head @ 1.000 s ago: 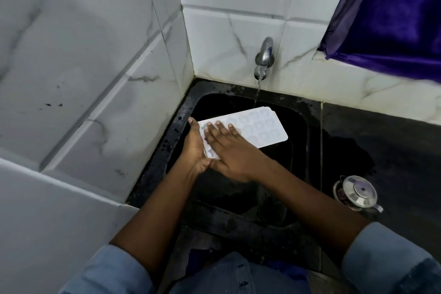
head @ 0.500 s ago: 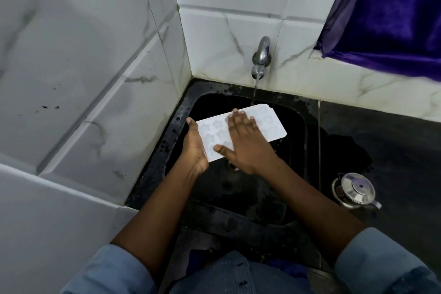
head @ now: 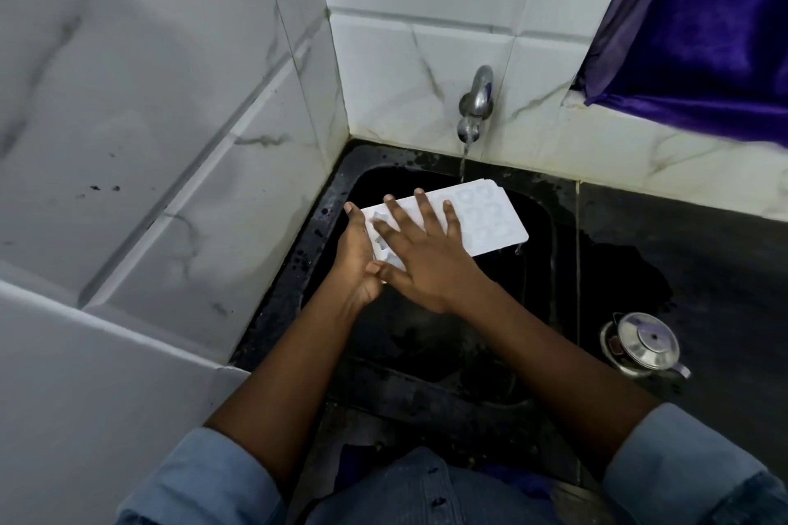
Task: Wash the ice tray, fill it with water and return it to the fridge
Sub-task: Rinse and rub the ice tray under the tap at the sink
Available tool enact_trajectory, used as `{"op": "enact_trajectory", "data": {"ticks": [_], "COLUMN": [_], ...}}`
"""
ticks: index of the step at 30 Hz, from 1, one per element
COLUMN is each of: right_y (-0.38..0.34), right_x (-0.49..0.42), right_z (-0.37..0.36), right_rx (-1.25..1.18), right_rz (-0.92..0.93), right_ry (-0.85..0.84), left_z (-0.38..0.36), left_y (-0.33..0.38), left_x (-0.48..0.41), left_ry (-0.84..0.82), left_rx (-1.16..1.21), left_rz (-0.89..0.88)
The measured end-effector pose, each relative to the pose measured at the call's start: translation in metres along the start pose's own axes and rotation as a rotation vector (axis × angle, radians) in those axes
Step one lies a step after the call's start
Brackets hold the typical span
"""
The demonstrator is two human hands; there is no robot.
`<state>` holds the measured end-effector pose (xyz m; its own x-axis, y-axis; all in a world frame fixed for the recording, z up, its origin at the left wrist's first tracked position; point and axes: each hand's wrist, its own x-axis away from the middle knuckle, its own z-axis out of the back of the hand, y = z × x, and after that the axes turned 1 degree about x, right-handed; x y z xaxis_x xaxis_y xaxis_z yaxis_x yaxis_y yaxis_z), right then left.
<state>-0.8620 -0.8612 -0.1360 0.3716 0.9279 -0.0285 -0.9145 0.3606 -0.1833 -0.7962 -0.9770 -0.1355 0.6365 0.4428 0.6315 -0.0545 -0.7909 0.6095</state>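
Ice tray: a white ice tray [head: 484, 222] is held over the black sink [head: 330, 205], top face up and sloping down toward its right end. Moulded hollows show on the bare right part and at the left end.
Left hand: the left hand [head: 356, 258] grips the tray's left end. Its thumb lies on the near edge and one fingertip shows at the far left corner.
Right hand: the right hand [head: 426, 262] lies flat on the tray's top face, fingers straight and spread, pointing away toward the wall. It covers the middle of the tray.
Hands together: the two hands touch at the tray's near left corner.
Tap: a metal tap [head: 477, 100] sticks out of the far wall above the sink.
Water: a thin stream of water [head: 464, 160] falls from the tap to the tray's far edge, right of the fingers. Drops hang off the tray's right corner.
Sink: dark and wet, set in the corner of the tiled walls.
Walls: white marbled tiles [head: 149, 107] on the left and far sides, with dark specks on the left.
Counter: a black counter [head: 703, 251] lies right of the sink, with a wet patch beside the basin.
Pot: a small steel pot [head: 644, 347] with a knobbed lid stands on the counter, near right, well apart from the tray.
Cloth: a purple cloth [head: 703, 21] hangs at the far right.
Sleeves: blue sleeves [head: 204, 477] cover both forearms at the near edge.
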Motion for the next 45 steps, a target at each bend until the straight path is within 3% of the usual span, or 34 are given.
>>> {"op": "enact_trajectory", "data": {"ticks": [9, 28, 35, 45], "right_y": [0.010, 0.014, 0.053, 0.043], "right_x": [-0.011, -0.023, -0.020, -0.026], "right_z": [0.020, 0.023, 0.037, 0.032], "right_rx": [-0.071, -0.111, -0.130, -0.098], "right_rz": [-0.042, -0.010, -0.067, -0.035], "right_ry": [-0.018, -0.077, -0.032, -0.126], "left_z": [0.001, 0.013, 0.026, 0.033], "left_y": [-0.005, -0.004, 0.004, -0.001], "left_x": [0.017, 0.003, -0.011, -0.014], "left_ry": [-0.063, -0.100, -0.073, -0.239], "left_rx": [-0.160, -0.182, -0.207, -0.197], "left_rz": [-0.007, -0.040, -0.047, -0.007]}}
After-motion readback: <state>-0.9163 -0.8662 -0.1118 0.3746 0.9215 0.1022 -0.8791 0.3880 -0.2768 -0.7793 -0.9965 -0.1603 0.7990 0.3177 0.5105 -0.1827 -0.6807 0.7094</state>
